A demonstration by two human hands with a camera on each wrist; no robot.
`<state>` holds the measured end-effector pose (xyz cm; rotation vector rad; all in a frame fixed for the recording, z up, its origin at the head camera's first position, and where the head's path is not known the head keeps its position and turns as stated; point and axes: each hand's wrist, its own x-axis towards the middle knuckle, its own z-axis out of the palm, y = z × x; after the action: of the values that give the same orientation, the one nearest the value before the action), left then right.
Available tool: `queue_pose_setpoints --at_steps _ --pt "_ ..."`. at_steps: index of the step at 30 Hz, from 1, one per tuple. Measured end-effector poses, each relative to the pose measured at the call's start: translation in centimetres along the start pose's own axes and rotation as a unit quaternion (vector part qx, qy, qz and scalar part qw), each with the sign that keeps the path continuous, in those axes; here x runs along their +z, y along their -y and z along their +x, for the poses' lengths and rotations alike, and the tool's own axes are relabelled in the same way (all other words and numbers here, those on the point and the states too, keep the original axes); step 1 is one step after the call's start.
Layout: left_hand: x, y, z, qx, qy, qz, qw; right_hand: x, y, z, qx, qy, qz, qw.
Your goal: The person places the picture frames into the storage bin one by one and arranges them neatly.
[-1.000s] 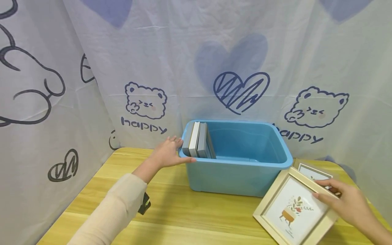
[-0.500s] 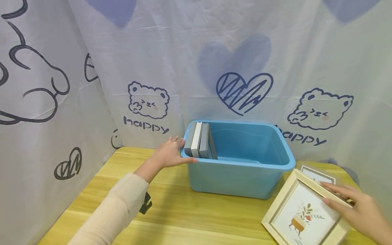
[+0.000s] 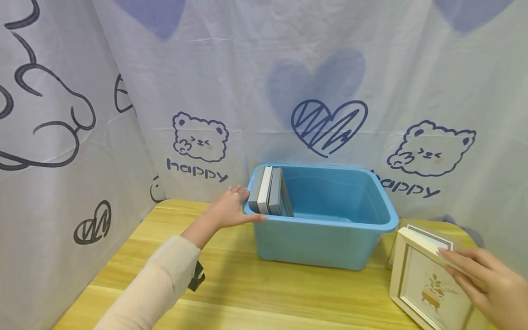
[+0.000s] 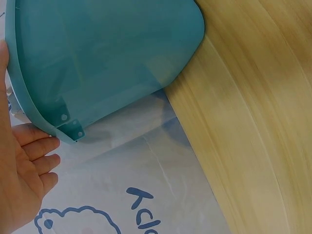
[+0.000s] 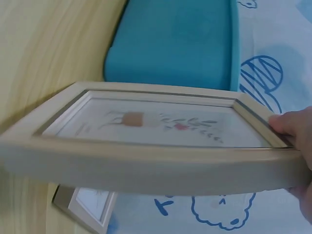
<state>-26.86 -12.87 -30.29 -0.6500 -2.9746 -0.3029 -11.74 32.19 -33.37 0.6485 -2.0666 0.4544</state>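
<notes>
The left hand [image 3: 227,208] grips the left end of the blue bin [image 3: 313,243], thumb over its front rim; the bin sits by the desk's [image 3: 231,288] back edge. Gray and white slabs [image 3: 266,190] stand upright inside its left end. Near the desk's right edge, the right hand [image 3: 491,279] pinches a tilted cream picture frame [image 3: 431,286] between thumb and fingers. Toward the back right corner is another frame [image 5: 90,207], partly hidden behind it.
</notes>
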Motion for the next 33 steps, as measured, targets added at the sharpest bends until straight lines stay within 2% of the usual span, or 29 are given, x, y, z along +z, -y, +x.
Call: queue_pose_setpoints --at_steps 3,10,17,24,33 --pt "0.0 0.0 0.0 -0.002 0.002 -0.004 1.0000 0.2 0.0 0.0 -0.029 -0.026 -0.004 0.9992" --pt "-0.2 0.1 0.1 -0.005 -0.002 -0.007 1.0000 0.6 0.7 1.2 -0.090 -0.086 0.030 0.9917" --pt "-0.1 0.0 -0.1 -0.008 0.001 -0.007 0.9999 0.7 1.3 2.3 -0.114 -0.120 0.034 0.9857" --pt "0.1 0.0 -0.3 -0.008 -0.006 -0.007 0.9999 -0.2 1.8 3.9 -0.112 -0.103 -0.001 0.9884" --pt "0.2 0.0 0.0 -0.007 0.003 0.000 1.0000 -1.0 1.2 5.2 -0.103 -0.063 -0.032 0.9922"
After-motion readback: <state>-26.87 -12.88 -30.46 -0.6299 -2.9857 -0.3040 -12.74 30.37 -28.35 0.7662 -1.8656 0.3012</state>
